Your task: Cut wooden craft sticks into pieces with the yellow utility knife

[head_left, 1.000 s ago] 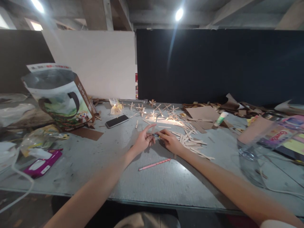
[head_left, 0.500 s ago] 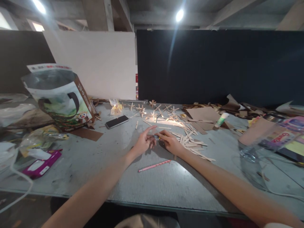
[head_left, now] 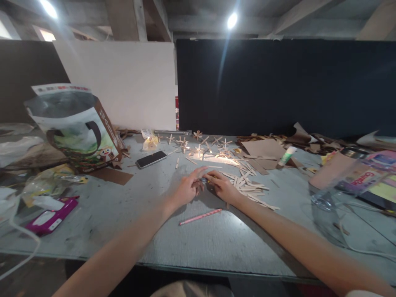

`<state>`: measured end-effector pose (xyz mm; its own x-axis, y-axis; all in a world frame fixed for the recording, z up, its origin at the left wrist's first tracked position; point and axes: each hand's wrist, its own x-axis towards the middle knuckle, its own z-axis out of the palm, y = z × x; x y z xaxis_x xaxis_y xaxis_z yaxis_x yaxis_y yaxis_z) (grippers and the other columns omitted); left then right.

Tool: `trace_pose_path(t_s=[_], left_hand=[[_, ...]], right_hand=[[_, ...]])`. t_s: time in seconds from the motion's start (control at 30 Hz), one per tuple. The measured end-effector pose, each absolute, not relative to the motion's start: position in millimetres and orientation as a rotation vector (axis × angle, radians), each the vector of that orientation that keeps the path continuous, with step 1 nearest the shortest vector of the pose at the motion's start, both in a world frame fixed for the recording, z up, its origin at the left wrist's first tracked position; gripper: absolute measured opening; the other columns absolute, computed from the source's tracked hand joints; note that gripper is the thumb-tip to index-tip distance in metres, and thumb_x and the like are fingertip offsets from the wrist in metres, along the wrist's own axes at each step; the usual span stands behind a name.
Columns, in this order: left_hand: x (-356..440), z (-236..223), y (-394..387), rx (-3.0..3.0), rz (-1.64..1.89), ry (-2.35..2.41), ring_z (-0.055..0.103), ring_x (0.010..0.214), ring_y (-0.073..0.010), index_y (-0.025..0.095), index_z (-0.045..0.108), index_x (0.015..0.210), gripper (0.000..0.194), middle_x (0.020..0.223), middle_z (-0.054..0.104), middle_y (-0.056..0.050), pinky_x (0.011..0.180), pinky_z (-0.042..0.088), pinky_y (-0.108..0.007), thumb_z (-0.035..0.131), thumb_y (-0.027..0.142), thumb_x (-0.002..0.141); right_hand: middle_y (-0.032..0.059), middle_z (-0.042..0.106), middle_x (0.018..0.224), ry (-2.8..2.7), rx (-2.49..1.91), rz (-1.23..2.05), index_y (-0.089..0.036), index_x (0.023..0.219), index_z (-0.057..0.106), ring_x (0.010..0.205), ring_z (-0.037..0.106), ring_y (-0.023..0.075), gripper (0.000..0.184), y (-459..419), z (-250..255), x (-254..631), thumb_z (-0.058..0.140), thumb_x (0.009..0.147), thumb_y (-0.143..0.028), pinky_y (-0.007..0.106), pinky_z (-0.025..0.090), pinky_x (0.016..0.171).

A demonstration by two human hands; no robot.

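My left hand and my right hand meet at the middle of the grey table. Both pinch a small dark object between their fingertips; it is too small to name. My left index finger sticks out forward. A heap of flat wooden sticks lies just right of my right hand. Behind the hands stand several small star shapes made of sticks. A pink pencil lies on the table in front of my hands.
A black phone lies at the back left beside a printed paper bag. A glue tube rests on brown cardboard. A pink packet is at the left, a clear plastic jar at the right.
My hands have stayed together at the same spot. My left index finger has lowered a little. The view has shifted slightly.
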<state>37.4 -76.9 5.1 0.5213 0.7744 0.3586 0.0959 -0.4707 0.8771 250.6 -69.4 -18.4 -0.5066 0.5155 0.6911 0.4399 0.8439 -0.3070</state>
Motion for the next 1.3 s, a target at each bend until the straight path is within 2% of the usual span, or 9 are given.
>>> trace_pose_path(t_s=[0.2,0.43,0.67,1.07,1.3], left_hand=[[40,6,-79,1.868,0.969,0.769,0.051,0.048,-0.0114,0.027,0.049,0.146,0.071,0.065,0.063,0.001,0.052,0.045,-0.022,0.046,0.007,0.078],[44,4,-77,1.664,0.984,0.797,0.049,0.041,-0.0099,0.021,0.042,0.149,0.06,0.065,0.063,0.0,0.045,0.042,-0.021,0.048,0.019,0.089],[41,2,-71,1.548,0.953,0.79,0.059,0.043,-0.0135,0.02,0.031,0.153,0.069,0.067,0.065,0.0,0.046,0.046,-0.024,0.058,0.032,0.091],[41,3,-68,1.508,0.995,0.79,0.058,0.043,-0.0103,0.019,0.031,0.154,0.073,0.07,0.068,0.001,0.053,0.052,-0.026,0.06,0.029,0.088],[36,4,-63,1.523,1.057,0.812,0.059,0.043,-0.0105,0.019,0.035,0.152,0.07,0.07,0.066,0.001,0.051,0.051,-0.025,0.06,0.038,0.09]], right_hand=[[0.0101,0.062,0.114,-2.17,-0.695,0.096,-0.027,0.136,0.058,0.105,0.062,0.0216,0.05,-70,-21,250,0.047,0.092,-0.006,0.038,0.055,0.09],[0.0094,0.063,0.108,-2.18,-0.763,0.105,-0.027,0.135,0.059,0.097,0.064,0.0201,0.052,-71,-19,244,0.045,0.091,-0.003,0.034,0.056,0.085],[0.0098,0.062,0.102,-2.188,-0.838,0.019,-0.024,0.132,0.061,0.091,0.063,0.0214,0.047,-69,-23,243,0.049,0.091,-0.005,0.035,0.056,0.08],[0.0099,0.062,0.101,-2.162,-0.901,-0.001,-0.025,0.132,0.063,0.091,0.062,0.0221,0.046,-67,-25,244,0.051,0.092,-0.008,0.037,0.056,0.081],[0.0104,0.062,0.101,-2.135,-0.909,0.02,-0.024,0.134,0.062,0.092,0.063,0.0221,0.043,-66,-24,243,0.048,0.096,-0.011,0.038,0.057,0.082]])
